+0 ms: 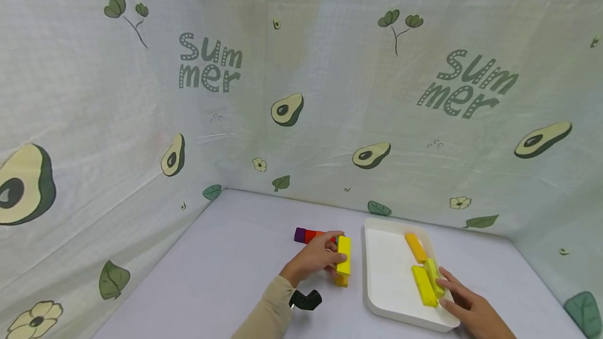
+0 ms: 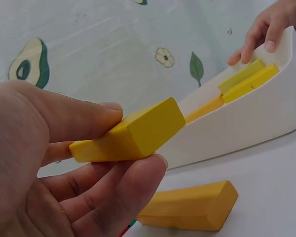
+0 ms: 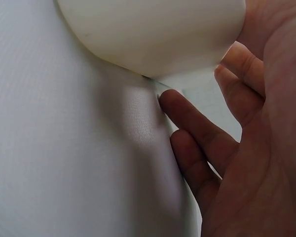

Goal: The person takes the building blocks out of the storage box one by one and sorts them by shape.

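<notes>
Left hand (image 1: pixel 316 258) is pinching the yellow block (image 1: pixel 344 255) lengthwise, just left of the white tray (image 1: pixel 381 276); right hand (image 1: pixel 471 307), fingers relaxed, is touching the tray's blocks (image 1: pixel 426 281).

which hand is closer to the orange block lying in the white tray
Right. The right hand rests on the tray's near corner; the orange block lies just beyond. The left hand is outside, gripping a yellow block.

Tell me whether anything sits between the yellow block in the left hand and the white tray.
Nothing visible does. The left hand holds the yellow block just beside the white tray, with only bare table between them. An orange block lies below it.
</notes>
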Tool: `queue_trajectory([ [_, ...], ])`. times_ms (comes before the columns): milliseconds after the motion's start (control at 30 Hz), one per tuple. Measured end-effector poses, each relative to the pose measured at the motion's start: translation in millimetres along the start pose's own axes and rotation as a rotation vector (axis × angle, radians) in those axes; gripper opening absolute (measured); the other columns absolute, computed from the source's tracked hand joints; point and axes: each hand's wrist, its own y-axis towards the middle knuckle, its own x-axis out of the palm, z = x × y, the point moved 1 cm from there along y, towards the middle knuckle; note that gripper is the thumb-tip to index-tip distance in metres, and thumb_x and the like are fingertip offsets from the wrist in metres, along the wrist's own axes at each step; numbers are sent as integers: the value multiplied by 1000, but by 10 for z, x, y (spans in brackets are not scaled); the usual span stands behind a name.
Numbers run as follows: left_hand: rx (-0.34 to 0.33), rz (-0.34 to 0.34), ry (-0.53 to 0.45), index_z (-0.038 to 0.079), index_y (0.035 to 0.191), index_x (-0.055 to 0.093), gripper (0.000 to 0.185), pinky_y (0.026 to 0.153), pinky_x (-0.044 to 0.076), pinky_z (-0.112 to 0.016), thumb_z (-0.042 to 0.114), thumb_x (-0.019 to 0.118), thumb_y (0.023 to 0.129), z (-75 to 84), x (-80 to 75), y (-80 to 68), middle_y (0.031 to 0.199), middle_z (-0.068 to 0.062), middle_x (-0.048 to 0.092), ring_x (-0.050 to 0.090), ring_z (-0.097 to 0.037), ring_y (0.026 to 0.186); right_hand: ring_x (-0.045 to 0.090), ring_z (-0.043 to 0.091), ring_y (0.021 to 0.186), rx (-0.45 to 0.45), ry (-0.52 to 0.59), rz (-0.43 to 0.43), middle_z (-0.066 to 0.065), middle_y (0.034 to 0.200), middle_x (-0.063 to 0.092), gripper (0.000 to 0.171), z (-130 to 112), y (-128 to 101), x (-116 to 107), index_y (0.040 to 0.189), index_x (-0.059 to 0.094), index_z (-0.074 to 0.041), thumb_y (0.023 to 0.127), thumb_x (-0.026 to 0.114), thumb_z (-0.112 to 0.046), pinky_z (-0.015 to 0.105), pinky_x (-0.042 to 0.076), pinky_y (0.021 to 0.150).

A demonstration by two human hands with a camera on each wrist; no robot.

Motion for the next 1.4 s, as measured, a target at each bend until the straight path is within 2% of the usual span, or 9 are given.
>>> queue_trajectory([
  [367,-9,39,47,16,147,50,63,67,59,-33,17,76,90,-68,-114,-44,98,-7,59,64,-22,77,26,50,142,12,-1,-1,17,161,23,72,-14,1,-3,143,54,-4,91,67,-53,56,42,104],
  [533,-37,59,76,16,146,50,63,66,58,-32,17,77,89,-137,-153,-62,98,-7,58,63,-21,76,28,51,141,-4,-15,3,19,160,24,72,-17,5,-6,142,54,-3,92,66,-54,57,42,103],
  [667,-55,76,95,17,146,50,63,66,58,-30,19,78,89,-188,-174,-85,97,-5,59,63,-22,67,28,50,141,-4,-14,1,19,160,24,72,-11,8,-8,142,54,-3,92,66,-54,57,42,104],
  [800,-72,89,106,18,145,52,62,64,58,-30,19,78,89,-222,-174,-109,95,-4,61,61,-22,60,27,50,142,13,-8,-7,17,160,23,73,4,14,-6,143,54,-4,92,66,-54,56,42,103],
  [1100,-114,146,154,22,145,53,62,61,57,-30,18,78,88,-260,-116,-96,95,-6,58,58,-21,59,26,50,142,15,3,-11,17,161,22,73,23,22,-5,143,53,-4,92,65,-54,55,43,103],
  [1400,-133,147,188,22,148,50,60,59,56,-27,15,73,93,-280,-76,-55,92,-6,57,59,-20,62,28,50,141,5,-2,-14,17,161,23,71,28,32,-16,143,54,-5,92,65,-54,54,44,103],
])
